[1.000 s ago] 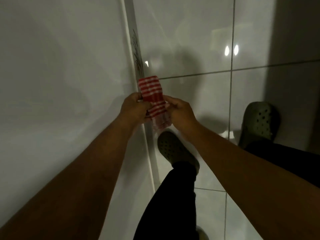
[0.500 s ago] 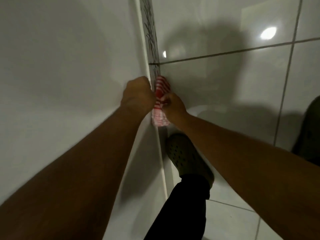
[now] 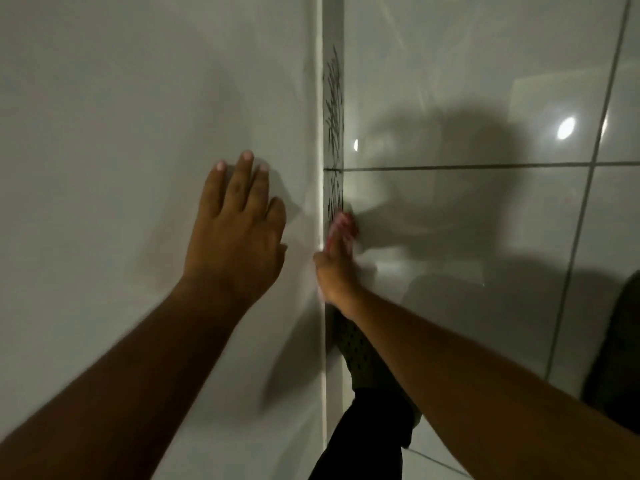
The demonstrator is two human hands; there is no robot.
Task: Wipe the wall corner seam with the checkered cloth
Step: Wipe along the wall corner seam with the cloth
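The wall corner seam (image 3: 333,98) runs vertically through the middle of the view, a narrow strip with dark scribble marks. My right hand (image 3: 334,268) presses the red-and-white checkered cloth (image 3: 343,225) against the seam just below a horizontal grout line; the cloth is blurred and mostly hidden by my fingers. My left hand (image 3: 235,230) lies flat with fingers spread on the plain white wall left of the seam, holding nothing.
Glossy grey tiles (image 3: 467,254) with dark grout lines cover the right wall and floor. My foot in a dark perforated clog (image 3: 363,358) stands beside the seam's base. A second dark clog (image 3: 620,341) is at the right edge.
My left hand let go of the cloth and now rests open on the left wall. My right hand alone keeps the cloth on the seam. The camera moved closer to the wall.
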